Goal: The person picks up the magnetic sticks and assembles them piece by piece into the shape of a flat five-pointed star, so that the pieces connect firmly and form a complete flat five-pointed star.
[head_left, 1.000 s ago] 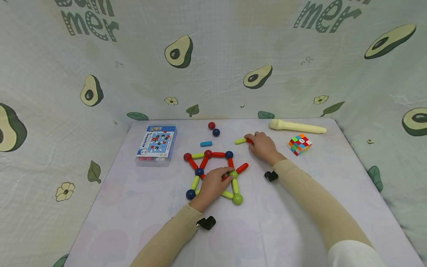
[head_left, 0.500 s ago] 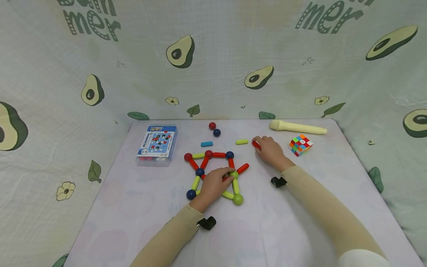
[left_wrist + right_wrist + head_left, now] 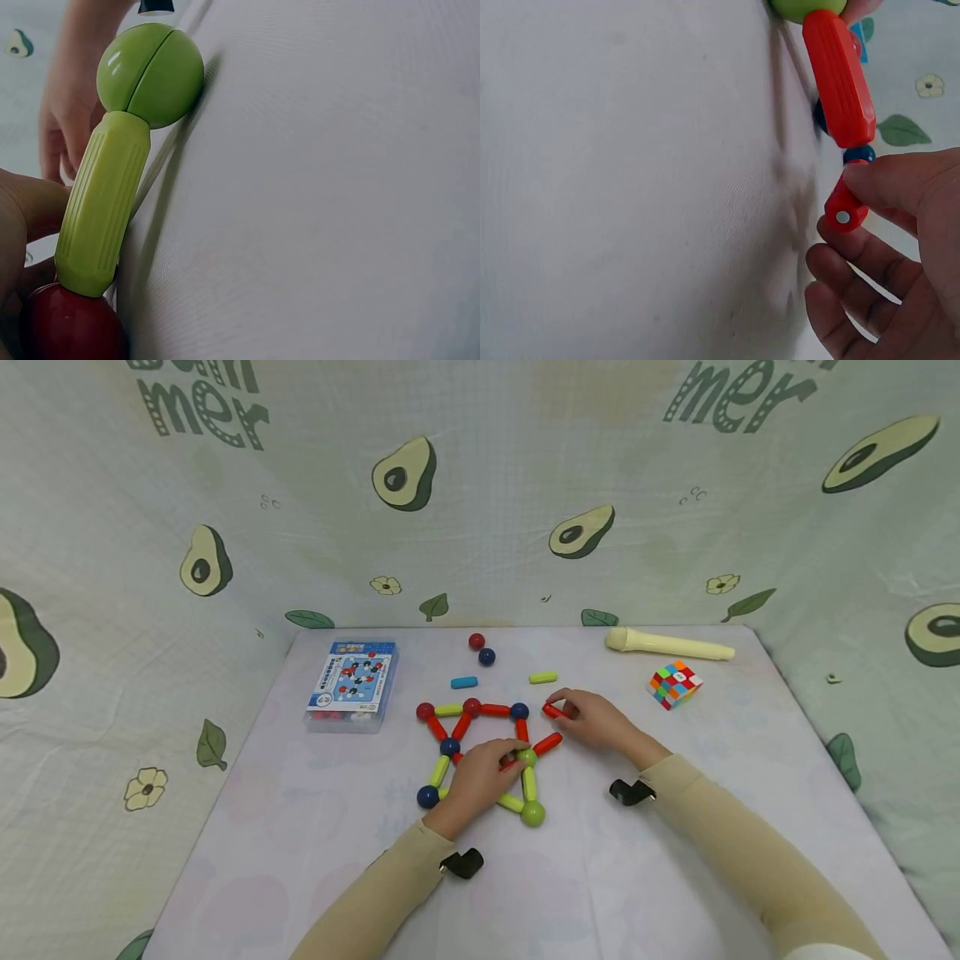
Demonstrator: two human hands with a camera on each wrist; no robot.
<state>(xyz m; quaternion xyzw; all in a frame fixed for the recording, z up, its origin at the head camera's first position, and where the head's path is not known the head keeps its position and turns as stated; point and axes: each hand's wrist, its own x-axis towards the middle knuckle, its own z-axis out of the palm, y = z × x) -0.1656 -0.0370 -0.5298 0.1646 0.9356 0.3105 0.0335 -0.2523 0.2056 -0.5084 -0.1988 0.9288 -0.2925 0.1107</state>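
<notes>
On the table lies a flat frame of magnetic rods and balls, with a blue ball (image 3: pixel 449 747) on its left side. My left hand (image 3: pixel 480 772) lies over its middle and pinches the light green ball (image 3: pixel 528 757) at its right corner. From that ball a red rod (image 3: pixel 548 743) sticks out to the right. My right hand (image 3: pixel 596 720) pinches a loose red magnetic rod (image 3: pixel 552 711) between thumb and fingers, just behind the protruding one. In the right wrist view, the pinched rod shows a silver end. The left wrist view shows a green ball (image 3: pixel 150 75), a yellow-green rod (image 3: pixel 103 202) and a red ball (image 3: pixel 71 326).
Behind the frame lie a blue rod (image 3: pixel 464 682), a yellow-green rod (image 3: pixel 543 677), a loose red ball (image 3: pixel 476 642) and a dark blue ball (image 3: pixel 487 657). A boxed set (image 3: pixel 351 687) stands at left. A puzzle cube (image 3: pixel 674 684) and a cream microphone-shaped object (image 3: pixel 667 644) lie at right.
My right hand has drawn the red rod away from the loose yellow-green rod, first rightward, then forward-left toward the frame. The left hand stays at the green ball; the frame has shifted slightly.
</notes>
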